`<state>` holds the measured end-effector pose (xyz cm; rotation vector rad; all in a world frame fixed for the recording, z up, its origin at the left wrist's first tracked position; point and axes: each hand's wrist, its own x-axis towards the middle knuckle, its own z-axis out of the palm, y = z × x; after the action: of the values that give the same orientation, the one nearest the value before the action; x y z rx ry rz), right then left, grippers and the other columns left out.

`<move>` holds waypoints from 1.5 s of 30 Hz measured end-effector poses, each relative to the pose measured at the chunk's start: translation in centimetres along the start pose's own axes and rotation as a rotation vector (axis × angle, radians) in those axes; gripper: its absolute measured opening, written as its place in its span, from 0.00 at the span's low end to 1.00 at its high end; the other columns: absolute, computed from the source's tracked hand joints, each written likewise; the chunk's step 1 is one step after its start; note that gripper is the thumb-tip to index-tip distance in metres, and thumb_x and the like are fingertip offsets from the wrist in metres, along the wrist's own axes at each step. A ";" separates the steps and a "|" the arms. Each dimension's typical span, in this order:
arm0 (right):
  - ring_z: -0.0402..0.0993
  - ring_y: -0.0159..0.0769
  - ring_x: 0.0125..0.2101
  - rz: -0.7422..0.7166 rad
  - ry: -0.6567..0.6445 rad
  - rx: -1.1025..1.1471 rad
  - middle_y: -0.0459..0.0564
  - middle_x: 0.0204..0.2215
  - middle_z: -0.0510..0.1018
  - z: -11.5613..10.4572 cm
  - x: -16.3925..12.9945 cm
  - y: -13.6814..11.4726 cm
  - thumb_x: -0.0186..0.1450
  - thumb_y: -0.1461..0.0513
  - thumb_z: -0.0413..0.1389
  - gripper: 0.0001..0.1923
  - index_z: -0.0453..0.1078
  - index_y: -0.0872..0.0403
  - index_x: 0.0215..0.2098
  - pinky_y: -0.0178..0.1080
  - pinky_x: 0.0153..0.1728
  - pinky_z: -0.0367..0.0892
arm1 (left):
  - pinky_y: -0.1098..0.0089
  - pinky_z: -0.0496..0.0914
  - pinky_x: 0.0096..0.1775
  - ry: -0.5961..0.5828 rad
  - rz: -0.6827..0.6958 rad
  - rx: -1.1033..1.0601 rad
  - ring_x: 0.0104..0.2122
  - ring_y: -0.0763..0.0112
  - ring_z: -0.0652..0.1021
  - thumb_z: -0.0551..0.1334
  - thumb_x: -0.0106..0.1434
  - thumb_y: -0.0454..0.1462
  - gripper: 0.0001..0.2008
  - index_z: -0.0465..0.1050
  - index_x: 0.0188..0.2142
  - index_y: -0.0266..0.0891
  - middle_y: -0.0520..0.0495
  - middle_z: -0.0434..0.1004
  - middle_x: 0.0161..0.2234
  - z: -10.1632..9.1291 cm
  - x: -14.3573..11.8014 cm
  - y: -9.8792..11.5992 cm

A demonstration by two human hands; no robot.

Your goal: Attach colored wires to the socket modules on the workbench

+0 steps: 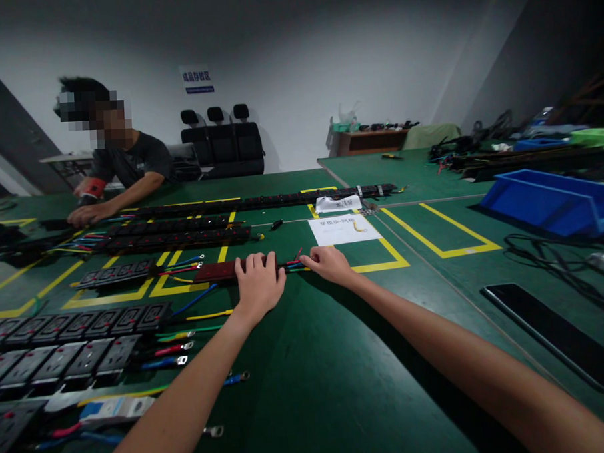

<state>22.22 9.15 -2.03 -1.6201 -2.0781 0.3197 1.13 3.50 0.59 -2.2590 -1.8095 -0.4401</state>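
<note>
A long dark red strip [216, 271] lies across the green table, with wires coming out at both ends. My left hand [258, 282] covers its right part, fingers draped over the far edge and thumb on the near side, holding it. At its right end, thin coloured wires [291, 263] run into my right hand [327, 263], which is closed on them; their ends are hidden by the fingers. Left of the strip sits a black socket module [116, 274] with wires ending in ring lugs. Nearer me are rows of black socket strips [81, 324] with lugged wires.
Behind the strip lie a white labelled sheet [345, 229] and long black socket strips [261, 201]. At right are a blue bin [551, 202], black cables [558, 262] and a phone [557, 329]. Across the table, a co-worker [123, 161] holds a red power tool [93, 189].
</note>
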 end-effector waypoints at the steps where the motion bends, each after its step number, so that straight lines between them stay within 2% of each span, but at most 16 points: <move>1: 0.63 0.32 0.25 0.001 -0.001 -0.002 0.46 0.22 0.71 0.0 0.0 0.0 0.71 0.48 0.54 0.23 0.66 0.52 0.24 0.37 0.27 0.46 | 0.35 0.59 0.63 0.001 -0.002 0.005 0.58 0.45 0.72 0.51 0.73 0.46 0.25 0.70 0.62 0.36 0.32 0.75 0.57 0.0 0.0 0.0; 8: 0.61 0.32 0.24 -0.003 0.011 -0.004 0.45 0.21 0.71 0.2 0.1 0.1 0.71 0.48 0.54 0.23 0.65 0.52 0.23 0.37 0.26 0.46 | 0.35 0.59 0.63 0.040 0.005 0.025 0.58 0.45 0.72 0.51 0.73 0.46 0.25 0.70 0.62 0.36 0.31 0.75 0.57 0.5 0.0 0.0; 18: 0.62 0.31 0.24 -0.014 0.013 0.011 0.45 0.21 0.71 0.1 0.0 0.1 0.71 0.48 0.55 0.23 0.65 0.52 0.23 0.37 0.26 0.46 | 0.35 0.59 0.63 -0.013 -0.001 0.009 0.58 0.45 0.72 0.50 0.73 0.47 0.26 0.70 0.62 0.36 0.31 0.74 0.58 -0.1 0.0 0.0; 38: 0.60 0.32 0.24 0.007 -0.008 -0.019 0.45 0.21 0.70 0.0 0.1 0.0 0.71 0.48 0.54 0.23 0.66 0.52 0.24 0.37 0.27 0.45 | 0.36 0.58 0.63 0.041 0.005 0.028 0.57 0.45 0.72 0.51 0.72 0.46 0.24 0.70 0.61 0.38 0.32 0.75 0.57 0.5 -0.1 0.0; 45: 0.61 0.32 0.24 0.006 -0.004 -0.010 0.45 0.21 0.70 0.0 0.1 0.0 0.71 0.48 0.54 0.23 0.65 0.52 0.24 0.37 0.27 0.45 | 0.36 0.59 0.63 0.017 0.003 0.017 0.57 0.45 0.72 0.51 0.72 0.46 0.25 0.70 0.62 0.37 0.32 0.75 0.57 0.1 0.0 0.0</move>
<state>22.21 9.21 -1.98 -1.6336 -2.0811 0.3150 1.13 3.52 0.44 -2.2396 -1.7952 -0.4398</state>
